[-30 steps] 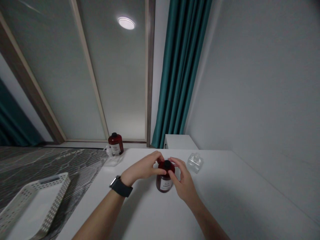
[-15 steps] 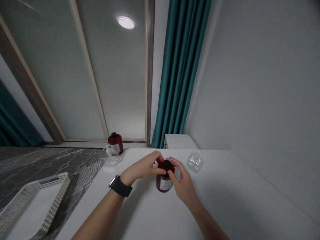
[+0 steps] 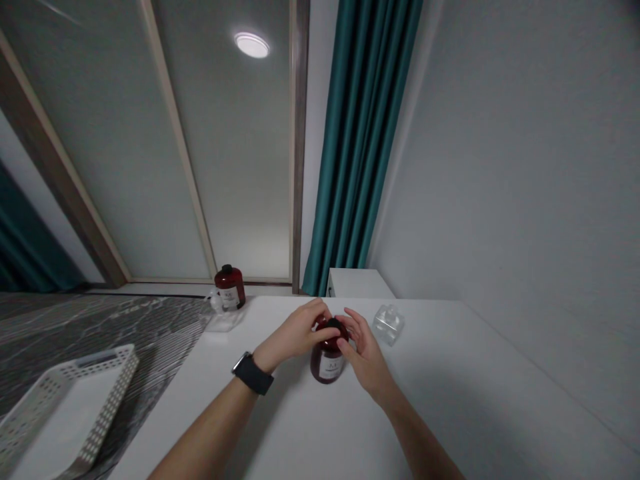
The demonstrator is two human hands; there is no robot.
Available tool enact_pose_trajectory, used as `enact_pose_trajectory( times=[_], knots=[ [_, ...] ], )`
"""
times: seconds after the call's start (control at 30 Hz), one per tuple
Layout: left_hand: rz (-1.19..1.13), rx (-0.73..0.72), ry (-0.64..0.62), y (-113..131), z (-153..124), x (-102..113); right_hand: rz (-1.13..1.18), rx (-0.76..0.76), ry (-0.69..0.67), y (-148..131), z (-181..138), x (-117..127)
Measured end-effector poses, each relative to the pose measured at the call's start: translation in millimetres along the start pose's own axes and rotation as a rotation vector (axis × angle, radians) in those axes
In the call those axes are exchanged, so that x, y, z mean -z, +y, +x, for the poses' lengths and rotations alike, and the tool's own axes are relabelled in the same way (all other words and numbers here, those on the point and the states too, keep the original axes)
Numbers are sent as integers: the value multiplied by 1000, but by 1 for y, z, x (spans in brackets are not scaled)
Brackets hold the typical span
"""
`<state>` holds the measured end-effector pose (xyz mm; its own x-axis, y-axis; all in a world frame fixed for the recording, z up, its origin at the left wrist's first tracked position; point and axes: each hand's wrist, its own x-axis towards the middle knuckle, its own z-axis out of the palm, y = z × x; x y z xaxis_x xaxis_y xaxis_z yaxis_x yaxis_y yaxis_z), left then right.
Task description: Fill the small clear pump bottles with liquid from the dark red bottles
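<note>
A dark red bottle [image 3: 326, 367] with a white label stands upright on the white table [image 3: 310, 433], between my two hands. My left hand [image 3: 297, 331], with a dark watch on its wrist, reaches over from the left. Its thumb and fingers close around the black cap [image 3: 334, 323]. From the right, my right hand [image 3: 369, 363] grips the bottle's shoulder, with the thumb in front and the fingers behind. Part of the bottle's upper body is hidden by the fingers. Just beyond my right hand lies a clear, transparent piece [image 3: 389, 325], which looks like plastic or glass.
A second dark red bottle [image 3: 230, 288] with a black cap stands at the table's far left corner, beside clear packaging [image 3: 223, 321]. Below on the left is a white perforated basket [image 3: 107, 393]. A white cabinet [image 3: 360, 283] and teal curtain [image 3: 363, 147] are behind the table.
My left hand has shifted slightly right, its thumb now across the front of the cap. My right fingers have moved a little off the cap area. The bottle has turned slightly.
</note>
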<state>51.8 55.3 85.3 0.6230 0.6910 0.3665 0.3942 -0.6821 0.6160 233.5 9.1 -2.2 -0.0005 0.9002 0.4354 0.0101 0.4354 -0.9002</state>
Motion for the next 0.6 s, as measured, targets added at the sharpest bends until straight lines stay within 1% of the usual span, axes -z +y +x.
enact_pose_trajectory(
  times=[0.17,0.27,0.37,0.43,0.6],
  knots=[
    [-45,-41,-27,0,-1,3,77,-53,-42,0,0,-3],
    [-84,-76,-64,-2,-1,7,173,-95,-79,-1,3,-4],
    [-104,-70,-88,-3,-1,9,231,-130,-124,-3,5,-3],
    [-92,-56,-84,-3,-1,10,244,-133,-129,-3,6,-2],
    [-16,-10,-13,0,-1,10,252,-138,-117,-4,5,-3]
  ],
)
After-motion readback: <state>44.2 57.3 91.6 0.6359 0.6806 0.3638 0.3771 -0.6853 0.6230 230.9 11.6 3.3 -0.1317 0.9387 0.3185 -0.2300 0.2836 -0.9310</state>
